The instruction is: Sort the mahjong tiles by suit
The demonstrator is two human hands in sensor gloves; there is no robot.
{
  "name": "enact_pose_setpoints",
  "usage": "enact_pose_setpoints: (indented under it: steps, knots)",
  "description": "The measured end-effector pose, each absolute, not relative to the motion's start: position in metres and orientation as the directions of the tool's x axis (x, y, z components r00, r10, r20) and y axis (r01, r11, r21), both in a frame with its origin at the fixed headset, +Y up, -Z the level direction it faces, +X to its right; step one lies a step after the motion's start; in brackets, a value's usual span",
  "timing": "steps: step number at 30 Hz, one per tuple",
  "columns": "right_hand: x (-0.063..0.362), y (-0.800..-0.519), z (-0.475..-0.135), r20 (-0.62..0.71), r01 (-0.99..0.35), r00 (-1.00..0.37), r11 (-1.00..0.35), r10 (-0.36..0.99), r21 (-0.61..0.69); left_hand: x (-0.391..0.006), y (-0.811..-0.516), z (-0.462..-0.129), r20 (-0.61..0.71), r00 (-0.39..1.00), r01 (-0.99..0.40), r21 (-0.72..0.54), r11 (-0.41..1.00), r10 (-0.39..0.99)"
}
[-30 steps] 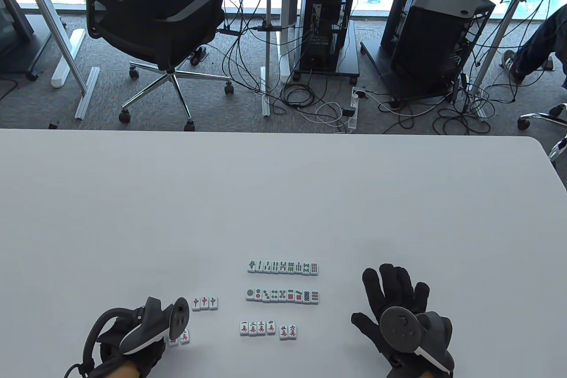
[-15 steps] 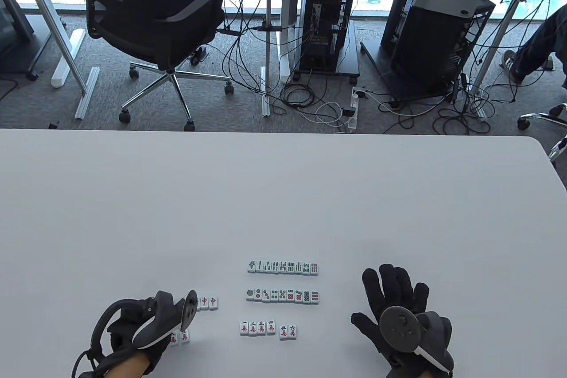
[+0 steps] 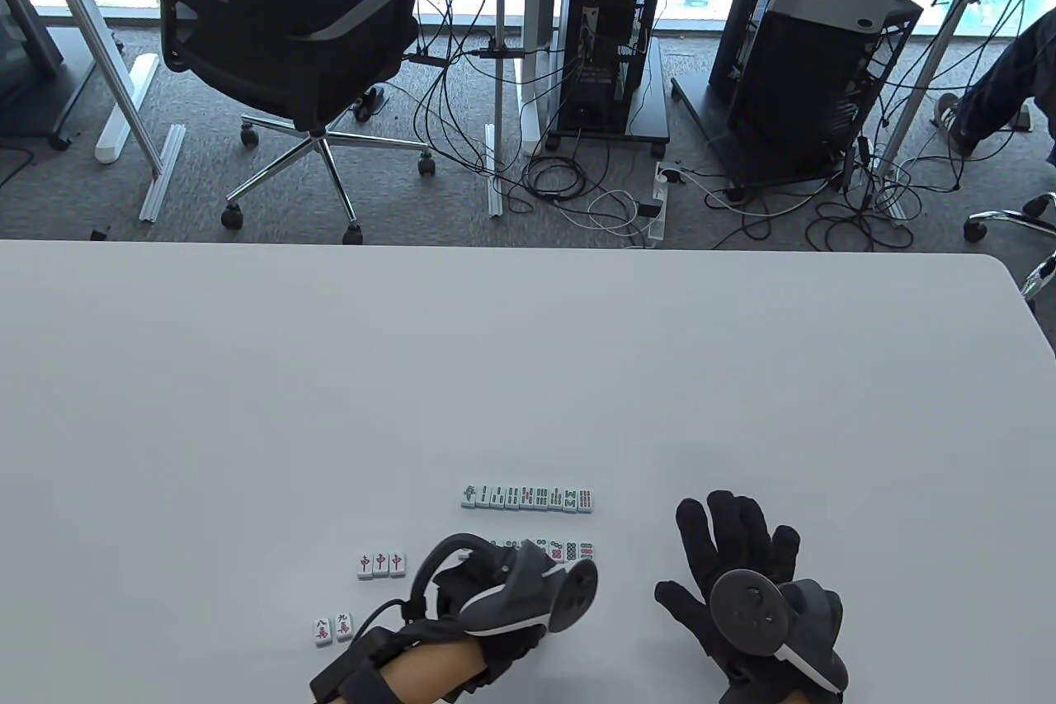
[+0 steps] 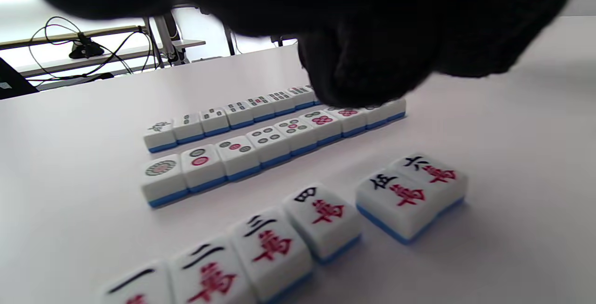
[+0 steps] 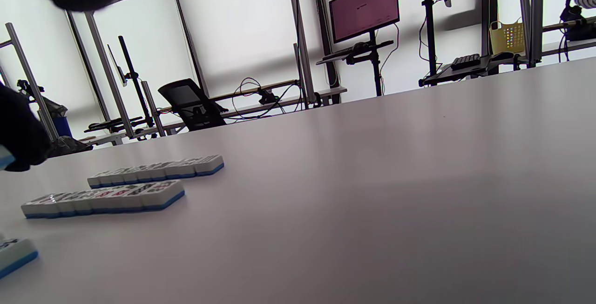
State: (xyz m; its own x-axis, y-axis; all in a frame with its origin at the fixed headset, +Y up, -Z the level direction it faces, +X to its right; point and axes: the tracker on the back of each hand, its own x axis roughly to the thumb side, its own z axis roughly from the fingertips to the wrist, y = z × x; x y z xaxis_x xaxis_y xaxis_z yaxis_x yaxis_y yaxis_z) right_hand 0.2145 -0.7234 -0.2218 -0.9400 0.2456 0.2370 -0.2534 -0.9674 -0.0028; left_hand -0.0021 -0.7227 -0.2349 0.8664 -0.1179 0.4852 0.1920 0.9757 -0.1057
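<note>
Lying face up on a white table (image 3: pixel 528 374), mahjong tiles are seen sorted into rows. A row of character tiles (image 4: pixel 260 248), one to four touching, sits directly below the left hand's fingers (image 4: pixel 368 62), with the five and six tiles (image 4: pixel 412 192) as a touching pair just beside them, a small gap between. Just beyond the fingertips a row of circle tiles (image 4: pixel 260 148) is laid, its far end hidden under the glove, and past that a bamboo row (image 3: pixel 527 498). The left hand (image 3: pixel 495 605) is held over the character row; whether its fingers are curled or pinching anything cannot be told, since the wrist view shows only a dark blurred glove and the table view is blocked by the tracker. Well to the left of that hand, three red dragon tiles (image 3: pixel 381 564) form a short row, with the eight and nine character tiles (image 3: pixel 332 629) nearer the table edge. The right hand (image 3: pixel 742 572) is rested flat on the table, fingers spread and straight, holding nothing, well apart from all rows
</note>
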Motion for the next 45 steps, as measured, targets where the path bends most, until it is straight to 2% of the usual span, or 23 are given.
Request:
enact_pose_setpoints:
  steps: [3, 9, 15, 22, 28, 33, 35, 40, 45]
  knots:
    - [0.215, -0.723, -0.222, 0.238, -0.262, -0.938, -0.965, 0.254, -0.003, 0.017, -0.736, -0.235, 0.521, 0.843, 0.233, -0.132, 0.964, -0.132]
    - [0.215, -0.723, -0.222, 0.244, -0.275, -0.932, -0.962, 0.267, 0.002, 0.025, -0.755, -0.238, 0.529, 0.826, 0.318, -0.153, 0.936, -0.194]
    - [0.215, -0.723, -0.222, 0.247, -0.275, -0.932, -0.961, 0.267, 0.001, 0.021, -0.757, -0.235, 0.539, 0.791, 0.394, -0.088, 0.915, -0.288]
    - [0.215, -0.724, -0.222, 0.244, -0.266, -0.935, -0.964, 0.259, 0.004, 0.011, -0.755, -0.235, 0.539, 0.793, 0.392, -0.094, 0.915, -0.284]
    - [0.215, -0.724, -0.222, 0.244, -0.265, -0.935, -0.964, 0.258, 0.005, -0.042, -0.722, -0.241, 0.434, 0.867, 0.295, -0.046, 0.955, -0.246]
    - [0.215, -0.724, -0.222, 0.238, -0.255, -0.939, -0.967, 0.248, 0.002, -0.107, -0.706, -0.251, 0.311, 0.917, 0.297, -0.113, 0.948, -0.250]
    - [0.215, -0.724, -0.222, 0.234, -0.254, -0.940, -0.967, 0.247, 0.002, -0.130, -0.707, -0.252, 0.257, 0.920, 0.335, -0.125, 0.934, -0.295]
    - [0.215, -0.724, -0.222, 0.223, -0.245, -0.945, -0.970, 0.240, 0.004, -0.188, -0.720, -0.242, 0.153, 0.926, 0.375, -0.246, 0.894, -0.346]
    - [0.216, -0.726, -0.223, 0.212, -0.233, -0.950, -0.972, 0.231, 0.017, -0.211, -0.739, -0.226, 0.158, 0.939, 0.343, -0.337, 0.877, -0.307]
